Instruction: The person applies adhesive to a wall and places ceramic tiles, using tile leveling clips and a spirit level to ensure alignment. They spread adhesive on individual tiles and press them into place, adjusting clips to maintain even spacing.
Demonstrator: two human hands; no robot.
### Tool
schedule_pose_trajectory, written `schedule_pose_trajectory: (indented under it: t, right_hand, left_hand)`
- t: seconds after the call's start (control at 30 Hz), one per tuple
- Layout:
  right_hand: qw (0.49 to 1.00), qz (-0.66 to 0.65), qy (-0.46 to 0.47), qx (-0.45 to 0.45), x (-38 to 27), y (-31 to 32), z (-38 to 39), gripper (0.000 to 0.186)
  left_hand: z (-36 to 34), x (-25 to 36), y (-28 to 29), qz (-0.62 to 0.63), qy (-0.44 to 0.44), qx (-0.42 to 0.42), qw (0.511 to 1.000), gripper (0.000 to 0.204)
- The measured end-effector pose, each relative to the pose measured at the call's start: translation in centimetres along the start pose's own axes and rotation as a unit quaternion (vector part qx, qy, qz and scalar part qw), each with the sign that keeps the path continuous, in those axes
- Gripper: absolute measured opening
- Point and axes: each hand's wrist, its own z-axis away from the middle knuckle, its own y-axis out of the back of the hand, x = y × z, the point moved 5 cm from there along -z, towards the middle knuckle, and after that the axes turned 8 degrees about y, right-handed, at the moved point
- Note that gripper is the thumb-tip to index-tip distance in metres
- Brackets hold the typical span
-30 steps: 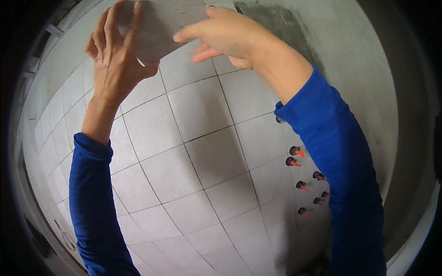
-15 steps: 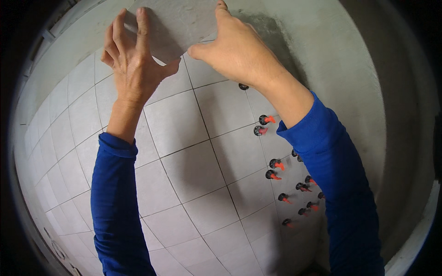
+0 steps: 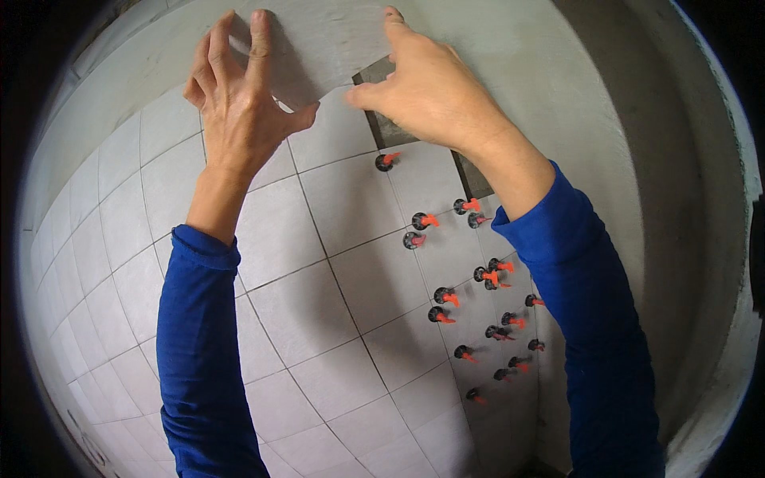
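At the top of the view I hold a grey tile (image 3: 331, 44) with both hands against the upper wall. My left hand (image 3: 239, 99) grips its left side, fingers spread over the edge and thumb near the lower corner. My right hand (image 3: 438, 95) is at its right side, index finger raised along the edge and thumb below. The tile's top runs out of view. Below the hands spreads a wall of light grey tiles (image 3: 299, 315). A dark untiled gap (image 3: 390, 131) shows beside and behind my right hand.
Several black round tile-levelling clips with red-orange handles (image 3: 448, 296) stick out from the joints near my right forearm. Bare grey plaster (image 3: 510, 72) lies above and right of the tiles. Further right, the wall turns at a corner (image 3: 629, 119).
My hands and the tile have shifted right along the wall, and the view has moved with them. The dark gap and more levelling clips now show.
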Motion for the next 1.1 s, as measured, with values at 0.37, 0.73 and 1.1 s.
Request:
schedule_pose_trajectory:
  t: [0.37,0.73,1.1]
  right_hand:
    - [0.990,0.056,0.042,0.124,3.7,3.2,0.7,0.089]
    - [0.953,0.210,-0.022,0.216,6.8,2.6,1.6,0.117]
    - [0.906,0.259,0.026,0.333,10.2,2.4,1.0,0.127]
  left_hand:
    - [-2.2,5.0,-3.1,0.005,0.008,-0.008,1.000,0.133]
    - [-3.0,10.7,-4.4,0.042,0.048,-0.006,0.998,0.135]
    - [-4.1,15.8,-5.2,0.062,0.059,-0.080,0.993,0.127]
